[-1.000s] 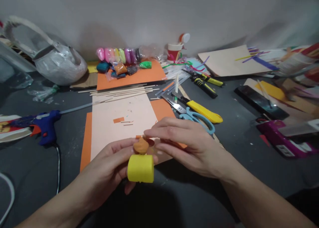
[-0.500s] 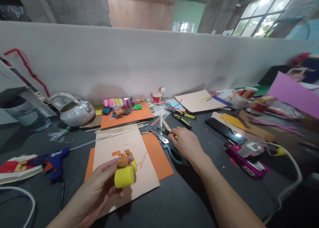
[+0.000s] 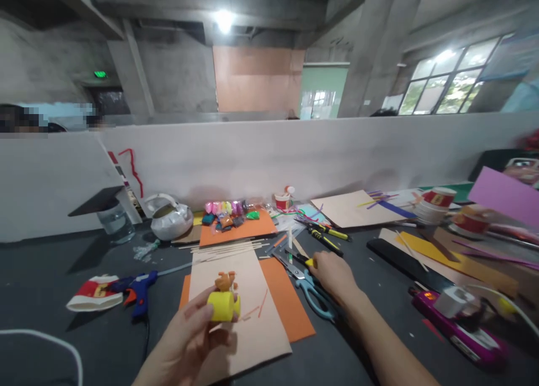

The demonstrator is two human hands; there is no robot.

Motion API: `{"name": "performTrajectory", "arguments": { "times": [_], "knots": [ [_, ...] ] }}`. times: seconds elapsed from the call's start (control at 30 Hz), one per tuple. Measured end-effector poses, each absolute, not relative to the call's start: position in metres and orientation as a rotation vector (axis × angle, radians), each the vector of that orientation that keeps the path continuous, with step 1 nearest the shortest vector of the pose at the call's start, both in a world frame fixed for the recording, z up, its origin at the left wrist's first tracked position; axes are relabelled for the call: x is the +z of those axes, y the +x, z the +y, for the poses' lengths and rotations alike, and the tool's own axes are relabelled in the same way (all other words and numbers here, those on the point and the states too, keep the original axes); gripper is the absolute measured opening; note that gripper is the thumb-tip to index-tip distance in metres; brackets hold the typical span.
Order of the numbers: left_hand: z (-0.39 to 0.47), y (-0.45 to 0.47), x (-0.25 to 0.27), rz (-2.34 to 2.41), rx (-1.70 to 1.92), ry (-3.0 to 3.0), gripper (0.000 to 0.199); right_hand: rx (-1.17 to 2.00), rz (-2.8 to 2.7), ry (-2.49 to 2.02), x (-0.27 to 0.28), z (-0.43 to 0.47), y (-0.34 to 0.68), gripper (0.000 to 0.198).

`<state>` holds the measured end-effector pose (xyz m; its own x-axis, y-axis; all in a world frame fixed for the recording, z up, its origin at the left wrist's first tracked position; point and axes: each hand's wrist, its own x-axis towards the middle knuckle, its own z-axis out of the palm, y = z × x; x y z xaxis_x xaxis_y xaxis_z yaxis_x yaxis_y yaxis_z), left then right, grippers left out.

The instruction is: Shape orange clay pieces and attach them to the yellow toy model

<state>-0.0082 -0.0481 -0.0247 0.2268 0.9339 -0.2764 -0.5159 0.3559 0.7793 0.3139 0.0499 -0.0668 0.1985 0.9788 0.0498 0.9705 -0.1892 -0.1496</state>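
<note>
Long pale-grey partition (image 3: 261, 155): running along the back.
Dark grey tabletop (image 3: 37, 268): total craft clutter, spread left, right and up against the partition.
Long beige sheet (image 3: 252, 341): laid lengthwise in the middle, with a bright orange sheet (image 3: 292, 313) poking out underneath and a few thin orange strips (image 3: 263, 303) on top.
Purple plastic power strip (image 3: 475, 344): over on the right, with a chunky white plug (image 3: 453, 302) on it.
Rounded silver pot with a looped handle (image 3: 172, 227): back left.
Right hand (image 3: 337, 276): stretched forward, curled over a yellow-handled cutter knife (image 3: 310, 262); covering most of the handle, so can't tell about the grip, properly grasping or just touching.
Left hand (image 3: 189, 332): raised above the beige sheet, grip grasping a small yellow cylinder (image 3: 220, 306) with thumb and fingers.
Blue glue gun with an orange trigger (image 3: 144, 293): left side, nose over a squashed red-and-white paper cup (image 3: 96, 294).
Scissors with light-blue handles (image 3: 314, 299): just left of the right hand, blades pointing away.
Yellow cylinder: up in the left hand, with a smaller yellow piece (image 3: 237, 304) just to the right.
Orange-brown lump (image 3: 224, 281): right above the yellow cylinder.
</note>
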Motion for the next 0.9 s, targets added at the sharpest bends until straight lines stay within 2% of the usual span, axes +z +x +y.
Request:
{"name": "performTrajectory", "arguments": {
  "times": [0.17, 0.33, 0.5, 0.67, 0.9],
  "knots": [
    [-0.038, -0.004, -0.014, 0.798, 1.139, 0.762, 0.048, 0.048, -1.773, -1.95, -0.048, 0.038, 0.306, 0.026],
    [-0.018, 0.001, 0.011, 0.764, 1.233, 0.853, 0.05, 0.05, -1.861, -1.448, -0.007, 0.009, 0.279, 0.055],
    [-0.009, -0.005, 0.018, 0.74, 1.237, 0.9, 0.054, 0.269, -2.092, -0.92, 0.032, -0.006, 0.263, 0.036],
    [-0.02, -0.017, 0.018, 0.81, 1.248, 0.938, 0.049, 0.37, -2.25, -0.871, 0.037, -0.005, 0.259, 0.025],
    [-0.029, -0.02, 0.029, 0.786, 1.158, 0.827, 0.046, 0.052, -2.294, -0.826, 0.04, -0.003, 0.262, 0.022]
  ]
}}
